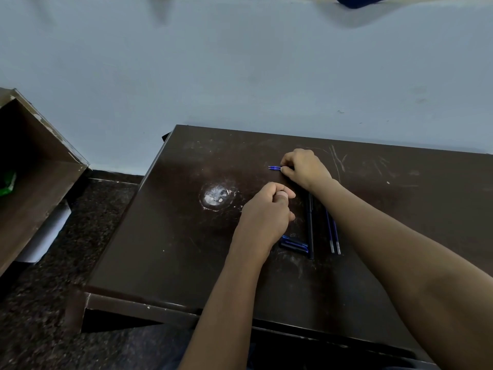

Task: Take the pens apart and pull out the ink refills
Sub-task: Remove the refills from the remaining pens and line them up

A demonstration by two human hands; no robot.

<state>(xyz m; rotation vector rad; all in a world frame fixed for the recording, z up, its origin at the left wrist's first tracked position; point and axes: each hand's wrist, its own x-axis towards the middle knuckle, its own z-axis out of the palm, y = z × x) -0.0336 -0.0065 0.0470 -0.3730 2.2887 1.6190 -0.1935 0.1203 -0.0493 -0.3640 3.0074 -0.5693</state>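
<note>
Slim blue ink refill [274, 168], tip poking from right hand [306, 169]

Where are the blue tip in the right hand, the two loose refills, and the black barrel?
blue tip [274, 168]: head view, its exposed middle.
loose refills [329, 231]: head view, the left one's blue shaft.
black barrel [310, 228]: head view, mid-length.

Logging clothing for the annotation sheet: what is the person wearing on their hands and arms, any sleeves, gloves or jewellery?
No sleeves, gloves, watch or bracelet show: the left hand and right hand are bare, and both forearms run bare to the picture's edge. No rings show on the visible fingers.
</note>
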